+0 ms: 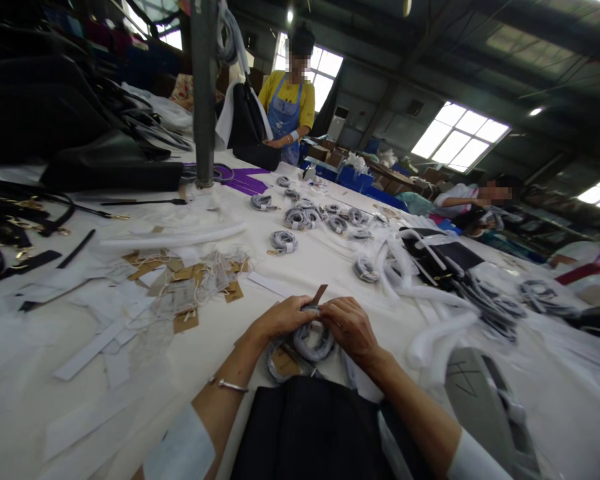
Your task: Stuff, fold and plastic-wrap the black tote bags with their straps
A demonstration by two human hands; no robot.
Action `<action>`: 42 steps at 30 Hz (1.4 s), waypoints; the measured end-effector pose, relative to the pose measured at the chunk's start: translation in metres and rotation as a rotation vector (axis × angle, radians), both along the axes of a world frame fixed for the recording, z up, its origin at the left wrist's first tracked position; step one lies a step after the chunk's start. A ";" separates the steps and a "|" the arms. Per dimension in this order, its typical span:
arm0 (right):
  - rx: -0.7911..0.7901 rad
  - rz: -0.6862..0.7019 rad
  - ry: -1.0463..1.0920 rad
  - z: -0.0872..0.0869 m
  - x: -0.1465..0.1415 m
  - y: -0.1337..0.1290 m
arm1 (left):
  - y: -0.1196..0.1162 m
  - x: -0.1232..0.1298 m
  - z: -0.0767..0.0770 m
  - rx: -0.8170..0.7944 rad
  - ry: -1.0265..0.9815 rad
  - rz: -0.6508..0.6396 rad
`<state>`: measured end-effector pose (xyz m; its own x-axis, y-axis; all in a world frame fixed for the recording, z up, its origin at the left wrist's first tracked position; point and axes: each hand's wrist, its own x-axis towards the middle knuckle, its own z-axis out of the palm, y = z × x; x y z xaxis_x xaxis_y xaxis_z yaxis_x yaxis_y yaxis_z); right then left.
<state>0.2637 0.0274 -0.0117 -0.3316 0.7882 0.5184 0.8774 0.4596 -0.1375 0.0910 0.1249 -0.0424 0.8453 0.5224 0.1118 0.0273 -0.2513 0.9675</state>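
My left hand (284, 317) grips the upper left of a coiled strap (314, 348) that looks wrapped in clear plastic. At the coil's top right, my right hand (349, 328) is closed, its fingertips pressed against the same loop and meeting the left hand. Between the hands a short brown strip (321, 293) sticks up; which fingers pinch it is hidden. Another plastic-wrapped loop with a brown card (285, 363) lies just behind the coil, to its left. Nearest to me, below both hands, is a black bag (307, 427).
Several bundled coils (284, 242) lie farther up the white table (230, 393). Tags with strings (195, 280) and paper strips are at left, black straps (25, 227) beyond. A grey device (480, 393) and white foam tubes (445, 327) lie right. A metal post (205, 100) rises left; co-workers stand beyond.
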 end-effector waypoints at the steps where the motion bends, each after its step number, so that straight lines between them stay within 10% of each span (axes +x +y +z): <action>1: -0.023 -0.006 -0.013 0.001 0.001 0.001 | 0.000 0.000 0.000 0.011 0.002 0.002; 7: -0.195 -0.116 0.063 0.009 -0.004 0.010 | 0.001 0.002 -0.004 0.039 -0.019 0.004; 14: -0.430 -0.388 0.637 -0.002 -0.006 0.029 | -0.002 0.005 -0.011 -0.011 -0.028 0.104; 18: -0.592 -0.306 0.900 -0.011 0.000 0.035 | -0.004 0.007 -0.014 -0.022 -0.025 0.157; 42: -0.984 -0.242 0.863 0.027 0.017 0.050 | -0.013 0.012 -0.003 -0.081 -0.084 0.346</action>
<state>0.2810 0.0777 0.0149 0.0138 0.9453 -0.3259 0.3869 -0.3056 -0.8700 0.1030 0.1122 -0.0458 0.6067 0.7857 0.1203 0.0168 -0.1640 0.9863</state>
